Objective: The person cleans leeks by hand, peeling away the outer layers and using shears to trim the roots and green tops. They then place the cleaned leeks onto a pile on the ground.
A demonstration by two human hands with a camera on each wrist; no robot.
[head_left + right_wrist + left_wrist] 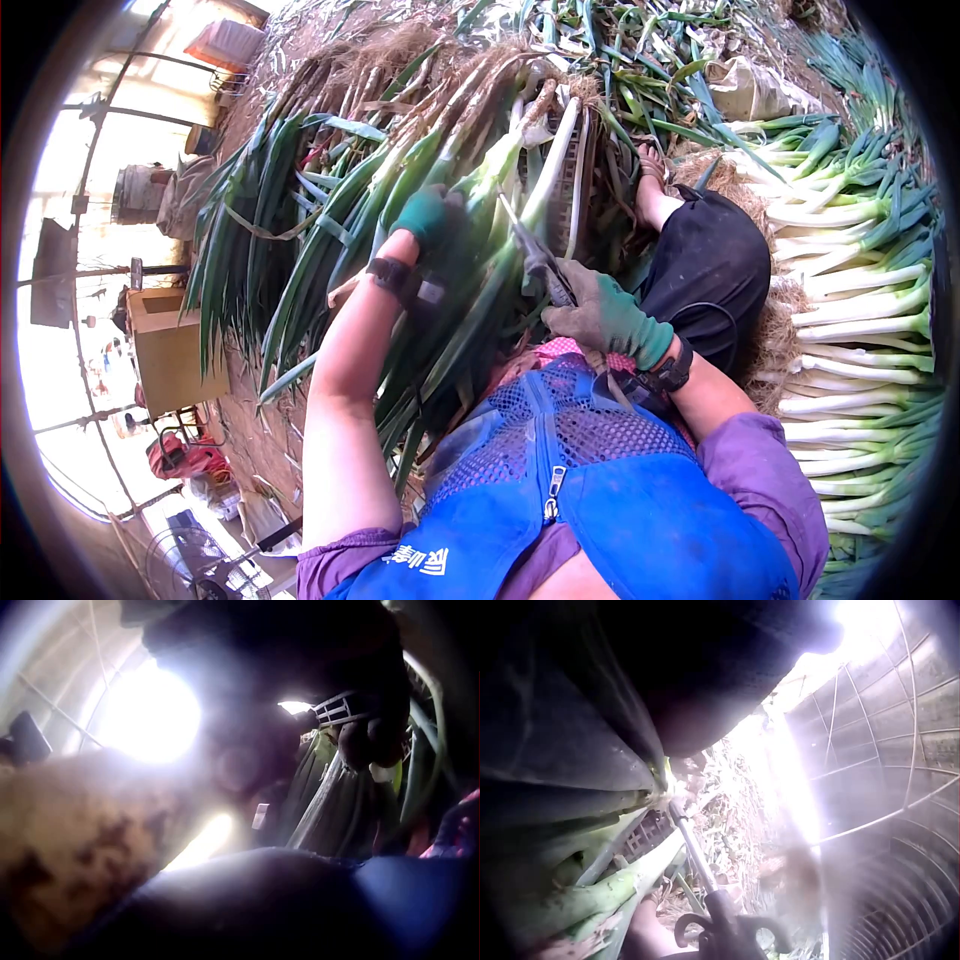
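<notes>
My left hand (pixel 430 216), in a green glove, grips a thick leek (pixel 492 178) by its green part, over a pile of untrimmed leeks (pixel 330 215). The leek's pale root end points up and away. My right hand (pixel 608 312), gloved in grey and green, holds an air blow gun (pixel 545 268) with a thin metal nozzle. In the left wrist view the blow gun (pixel 699 851) points its nozzle tip right at the leek's stem. Dark shapes hide most of the hand in the right wrist view.
Cleaned white leeks (pixel 850 320) lie in a long row at the right. A plastic crate (pixel 575 185) shows behind the held leek. My bent leg (pixel 710 270) is beside the right hand. Loose leaves litter the ground ahead; a cardboard box (pixel 175 350) stands at the left.
</notes>
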